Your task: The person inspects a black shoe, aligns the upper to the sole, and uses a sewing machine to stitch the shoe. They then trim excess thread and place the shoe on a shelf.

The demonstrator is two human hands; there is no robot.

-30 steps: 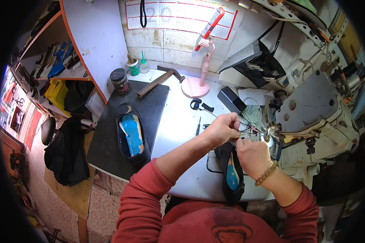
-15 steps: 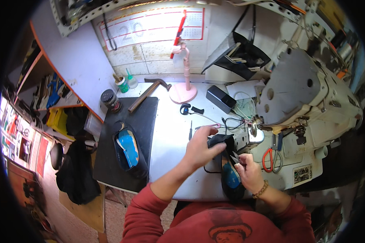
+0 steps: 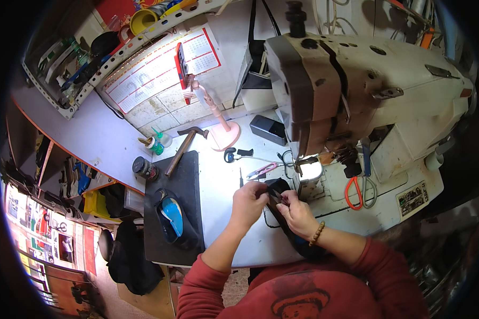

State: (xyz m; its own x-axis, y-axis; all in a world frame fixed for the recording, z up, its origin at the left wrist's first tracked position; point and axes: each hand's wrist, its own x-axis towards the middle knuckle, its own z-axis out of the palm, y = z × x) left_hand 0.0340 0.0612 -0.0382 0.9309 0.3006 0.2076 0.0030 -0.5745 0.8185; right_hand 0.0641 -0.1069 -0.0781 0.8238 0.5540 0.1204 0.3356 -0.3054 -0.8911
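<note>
A black shoe lies at the table's front edge, largely covered by my hands. My left hand is closed, its fingertips pinching the black upper near the shoe's far end. Close beside it, my right hand is closed on a small pointed metal tool, mostly hidden by the fingers, against the shoe's opening. A second black shoe with a blue insole rests to the left on a black mat.
A sewing machine rises at the right, with red-and-grey-handled scissors below. Pink-handled snips, a hammer, a dark-lidded jar, a black box and a pink phone stand sit farther back.
My left hand has come down from above the shoe and now pinches its upper. Both hands have drawn together. The view has shifted, showing more of the sewing machine.
</note>
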